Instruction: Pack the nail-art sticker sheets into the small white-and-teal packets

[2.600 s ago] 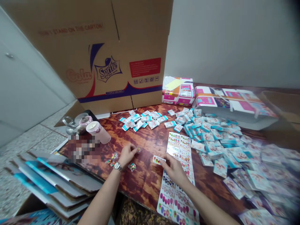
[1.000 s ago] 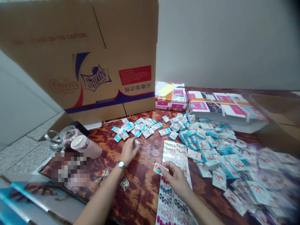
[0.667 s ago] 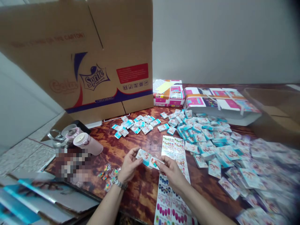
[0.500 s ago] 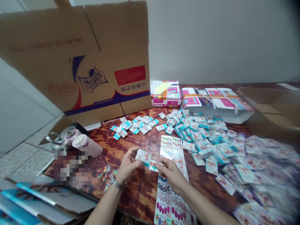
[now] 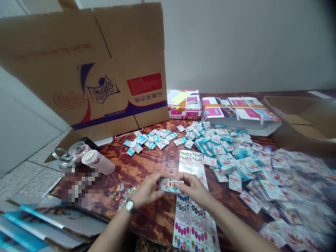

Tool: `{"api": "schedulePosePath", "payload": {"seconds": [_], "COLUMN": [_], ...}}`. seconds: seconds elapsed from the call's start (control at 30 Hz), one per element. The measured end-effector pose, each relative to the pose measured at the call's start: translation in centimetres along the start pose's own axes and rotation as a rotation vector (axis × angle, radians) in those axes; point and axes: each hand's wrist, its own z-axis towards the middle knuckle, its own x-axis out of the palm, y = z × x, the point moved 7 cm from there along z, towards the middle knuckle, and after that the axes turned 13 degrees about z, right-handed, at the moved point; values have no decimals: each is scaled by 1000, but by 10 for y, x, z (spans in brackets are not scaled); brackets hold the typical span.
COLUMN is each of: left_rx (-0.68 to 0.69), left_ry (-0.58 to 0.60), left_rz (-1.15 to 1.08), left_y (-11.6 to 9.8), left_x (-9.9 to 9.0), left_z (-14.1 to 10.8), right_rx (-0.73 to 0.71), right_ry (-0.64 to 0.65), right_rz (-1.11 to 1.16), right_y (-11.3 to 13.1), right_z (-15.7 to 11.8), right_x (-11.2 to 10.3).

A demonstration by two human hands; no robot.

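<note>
My left hand (image 5: 149,191) is closed around a small white and turquoise box (image 5: 165,184) printed with a red hand shape. My right hand (image 5: 194,190) pinches a small clear packet of colourful candies (image 5: 173,186) against the right end of that box. How far the packet sits inside the box cannot be made out. Both hands are over the near middle of the table. Left of my wristwatch, several more candy packets (image 5: 123,191) lie on the wood. Under my right hand runs a long sheet of printed nail pictures (image 5: 193,166).
Many similar small boxes (image 5: 223,150) are heaped on the right, with a smaller group (image 5: 151,139) at the centre back. A large Sprite carton (image 5: 126,45) stands behind. A pink cup (image 5: 101,162) lies at left; an open brown carton (image 5: 301,115) sits far right.
My hands have come closer together and the box has turned, now lying more level. The candy packet has moved up against the box's right end.
</note>
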Motion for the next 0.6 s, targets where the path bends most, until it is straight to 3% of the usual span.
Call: {"api": "schedulePosePath", "payload": {"seconds": [0.13,0.3,0.47,0.6], "left_rx": [53,70,21,12], "left_ry": [-12,-80,-124,-173], "left_rz": [220,332,478,458], "left_y": [-10,-22,-16,-14], "left_x": [14,23,38,38], "left_z": [-5,-8,-12,-14], "right_rx": [-50,-150,-15,44], "right_ry": [-41,-147,-127,0], "right_rz": [-137,-311,-28,88], "right_y": [0,6,-12,-12], "right_z": [-2,-6,-2,-6], "right_x": [-5,-9,-5,2]}}
